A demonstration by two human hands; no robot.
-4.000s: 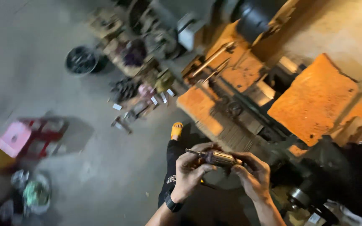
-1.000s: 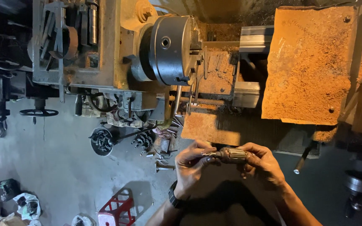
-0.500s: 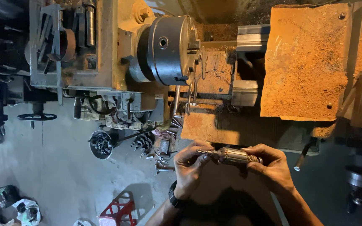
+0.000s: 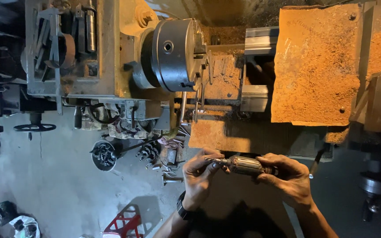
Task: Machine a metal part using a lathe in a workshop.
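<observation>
Since the frame of four seconds ago the head camera has swung from a slanted look over the floor to a square look down on the lathe (image 4: 111,57), and over the last second it has hardly shifted, so the chuck (image 4: 173,53) now sits steady above the hands; the hands themselves have kept the same hold throughout, which suggests the piece is being looked over in front of the machine and not yet brought to it. Both hands meet just below the rust-coloured bed (image 4: 316,66), well apart from the chuck. Left hand (image 4: 199,176) comes up from the bottom with a dark band at the wrist, fingers curled and pinching the thin shaft end of the motor armature (image 4: 243,165). Right hand (image 4: 287,176) reaches in from the lower right, palm down, fingers wrapped over the other end. Lying level between them, the armature touches nothing else; scattered metal parts (image 4: 155,154) lie on the floor to the left
</observation>
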